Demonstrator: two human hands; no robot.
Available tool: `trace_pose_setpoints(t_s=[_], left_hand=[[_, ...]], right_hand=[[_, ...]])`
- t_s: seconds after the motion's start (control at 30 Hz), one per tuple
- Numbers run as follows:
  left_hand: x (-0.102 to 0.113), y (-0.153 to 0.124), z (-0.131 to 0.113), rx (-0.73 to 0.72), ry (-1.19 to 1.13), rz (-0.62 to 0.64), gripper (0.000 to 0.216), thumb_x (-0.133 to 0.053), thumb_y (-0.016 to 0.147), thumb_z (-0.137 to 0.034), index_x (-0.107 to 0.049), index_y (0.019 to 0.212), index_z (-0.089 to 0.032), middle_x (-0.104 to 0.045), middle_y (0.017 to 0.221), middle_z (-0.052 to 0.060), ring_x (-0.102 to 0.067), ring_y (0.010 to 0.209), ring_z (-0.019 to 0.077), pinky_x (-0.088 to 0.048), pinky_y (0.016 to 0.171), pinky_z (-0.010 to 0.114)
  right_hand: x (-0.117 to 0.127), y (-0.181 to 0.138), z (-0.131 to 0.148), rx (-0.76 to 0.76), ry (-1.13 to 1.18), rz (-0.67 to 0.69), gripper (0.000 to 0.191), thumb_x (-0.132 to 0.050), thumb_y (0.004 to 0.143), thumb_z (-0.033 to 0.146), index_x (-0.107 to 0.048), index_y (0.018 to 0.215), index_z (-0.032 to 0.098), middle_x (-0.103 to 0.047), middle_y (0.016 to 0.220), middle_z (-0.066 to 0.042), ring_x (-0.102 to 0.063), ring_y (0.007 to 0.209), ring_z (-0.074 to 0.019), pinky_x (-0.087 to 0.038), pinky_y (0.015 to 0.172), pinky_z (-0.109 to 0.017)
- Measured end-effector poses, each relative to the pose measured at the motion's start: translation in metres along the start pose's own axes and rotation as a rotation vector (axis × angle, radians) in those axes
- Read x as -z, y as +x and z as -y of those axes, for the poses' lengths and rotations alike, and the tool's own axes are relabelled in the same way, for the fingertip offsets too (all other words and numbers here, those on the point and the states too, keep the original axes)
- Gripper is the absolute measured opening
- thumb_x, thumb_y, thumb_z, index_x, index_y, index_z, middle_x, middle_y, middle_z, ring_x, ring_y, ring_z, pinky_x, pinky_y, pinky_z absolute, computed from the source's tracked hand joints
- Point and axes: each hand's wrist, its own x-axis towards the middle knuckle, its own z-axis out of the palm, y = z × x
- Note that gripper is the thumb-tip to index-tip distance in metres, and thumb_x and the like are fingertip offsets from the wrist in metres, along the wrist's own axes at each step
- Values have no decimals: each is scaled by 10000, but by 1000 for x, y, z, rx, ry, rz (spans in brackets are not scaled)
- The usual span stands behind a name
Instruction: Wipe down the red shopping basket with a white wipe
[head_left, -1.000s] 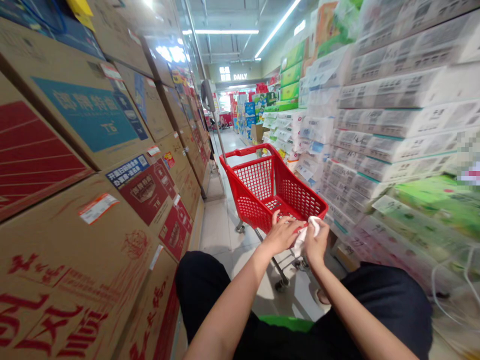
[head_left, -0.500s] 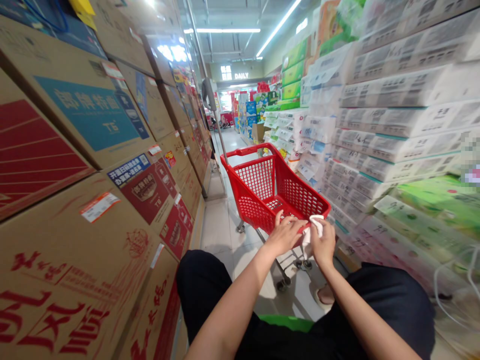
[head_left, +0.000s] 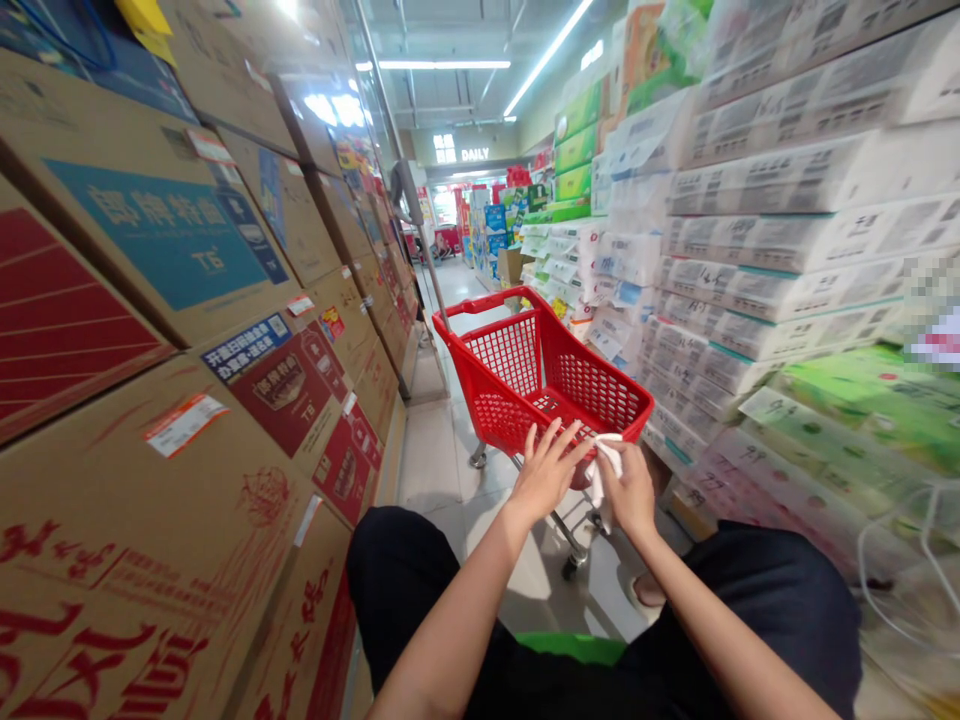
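Observation:
A red plastic shopping cart [head_left: 480,415] on a metal wheeled frame stands in front of my knees, its perforated basket bare inside. At the near end of the basket, my left hand [head_left: 546,475] has its fingers spread against the red rim and holds nothing. Just right of it, my right hand [head_left: 631,490] is closed around a white cloth [head_left: 602,470]. The cloth lies against the near rim, with one end hanging below. Part of the near rim is hidden behind my hands and the cloth.
Stacked cardboard boxes [head_left: 247,480] line the left side. On the right rise piles of white packs [head_left: 750,240], with green packs [head_left: 847,410] lower down. A metal pole [head_left: 424,235] stands beyond the cart at left. Pale tiled floor [head_left: 431,480] runs down the aisle.
My right hand has moved left with the cloth along the near rim. My left hand has shifted left and its fingers are more spread. The whole view has swung slightly.

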Motion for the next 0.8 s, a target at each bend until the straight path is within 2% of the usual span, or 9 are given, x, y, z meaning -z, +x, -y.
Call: trace_pose_setpoints(t_s=[0.1,0.3,0.4,0.53,0.6,0.67,0.8], left_hand=[[3,0,-1,4,-12,9,677,-459,931,-165,-234,1537,-367,-154,1634,-20,-84,1508,254,-123,1199,574],[3,-2,-3,19,-75,23,759,-444,883,-124,-160,1561,-313,-184,1628,0,-89,1506,240,-154,1194,541],[1,-2,-6,31,-88,27,793,-435,858,-106,-130,1568,-284,-170,1631,12,-67,1509,237,-148,1194,533],[1,-3,-9,55,-79,26,790,-435,860,-114,-127,1569,-278,-152,1634,12,-55,1511,242,-140,1193,537],[2,-4,-9,56,-77,32,790,-441,856,-115,-139,1567,-284,-147,1635,8,-54,1511,243,-133,1194,543],[3,-4,-9,46,-78,41,795,-451,841,-109,-164,1560,-288,-143,1636,7,-51,1511,245,-123,1193,555],[2,-2,-10,17,-87,47,781,-476,818,-115,-224,1544,-259,-146,1636,30,-38,1511,261,-77,1192,591]], right_hand=[[6,2,-3,23,8,85,289,-514,910,459,-631,1092,266,-657,1099,-64,-604,1012,-244,-451,884,-380],[19,34,-28,-72,-40,-65,300,-503,891,451,-627,1062,238,-659,1107,-88,-598,1013,-263,-456,879,-414],[11,18,-15,-22,-62,-42,314,-496,904,448,-618,1107,242,-641,1126,-96,-596,1023,-263,-459,887,-414],[2,-17,10,66,-60,101,317,-486,932,445,-604,1166,266,-633,1145,-77,-591,1072,-251,-470,885,-381],[4,-19,11,77,-50,137,307,-478,940,446,-609,1161,279,-638,1151,-67,-589,1083,-248,-471,883,-375],[10,-8,1,61,-36,108,304,-467,941,456,-617,1130,271,-647,1133,-69,-596,1055,-248,-466,889,-384],[21,28,-24,-19,-36,-38,321,-458,925,469,-611,1078,232,-648,1097,-84,-593,1018,-258,-451,901,-419]])
